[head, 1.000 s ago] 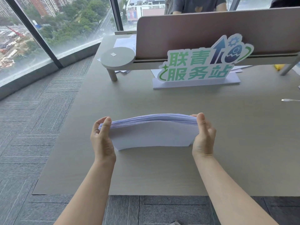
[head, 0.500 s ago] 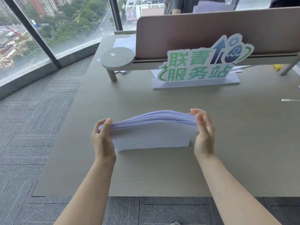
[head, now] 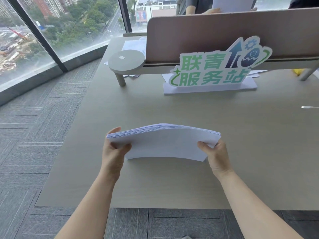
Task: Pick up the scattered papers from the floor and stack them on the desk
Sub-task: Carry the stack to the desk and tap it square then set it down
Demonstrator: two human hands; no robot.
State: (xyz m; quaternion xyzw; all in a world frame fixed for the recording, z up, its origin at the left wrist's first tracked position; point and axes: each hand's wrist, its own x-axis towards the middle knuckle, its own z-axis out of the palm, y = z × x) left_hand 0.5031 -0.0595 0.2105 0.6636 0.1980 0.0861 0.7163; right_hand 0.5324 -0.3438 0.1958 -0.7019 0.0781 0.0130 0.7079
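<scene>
While both arms reach forward in the head view, I see the thick stack of white paper sheets (head: 165, 144) held over the pale grey-beige laminate desk (head: 241, 152), near its front edge. Left hand (head: 114, 152) grips the stack's left end: thumb on the near face, fingers curled behind the sheets. Right hand (head: 214, 152) grips the right end, thumb pressed on the near face, other fingers hidden behind the paper. Stack is bowed upward in the middle, top edges fanned a little at the left corner; lower corners look close to the desk, cannot tell if touching.

Behind, well apart from the stack: white-and-green cut-out sign with Chinese characters (head: 215, 69) upright on a white base. Beside its left, round grey disc shelf on a short peg leg (head: 126, 62), attached to the tan divider panel (head: 224, 31). Loose white sheets (head: 134, 44) lie on the desk past the disc. White cable end (head: 309, 107) at right edge of the desk. Small yellow object (head: 297, 71) at far right, unclear. Another person's hand with paper (head: 231, 4) shows above the divider. Grey patterned carpet (head: 34, 135) at left, glass window wall (head: 60, 28) beyond.
</scene>
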